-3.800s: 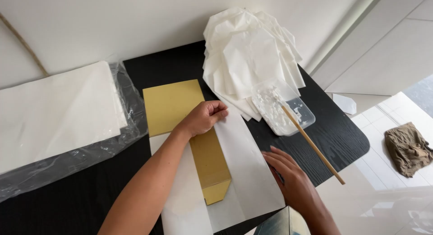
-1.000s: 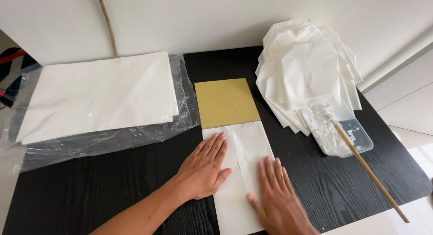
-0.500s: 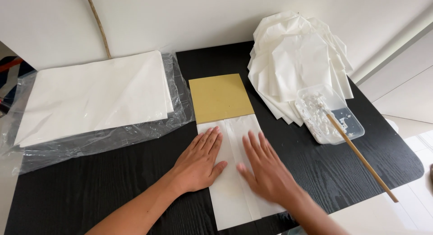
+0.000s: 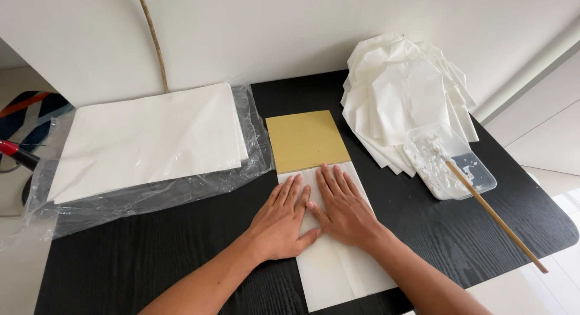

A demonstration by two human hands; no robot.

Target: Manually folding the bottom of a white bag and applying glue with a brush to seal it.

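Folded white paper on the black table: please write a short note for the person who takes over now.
Left hand: flat, palm down, pressing the folded white paper.
Right hand: flat beside it, also on the paper; thumbs nearly touch.
Yellow-brown board: its far part shows; its near edge lies under the paper.
Done: paper is folded around the board's near part and pressed flat.
Left: far part of the board is uncovered.
Nearby: stack of white sheets on plastic wrap, left; pile of folded papers and paste tray with wooden stick, right.

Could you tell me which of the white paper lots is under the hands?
The folded sheet over the yellow card; the flat stack lies in plastic, the pile by the tray.
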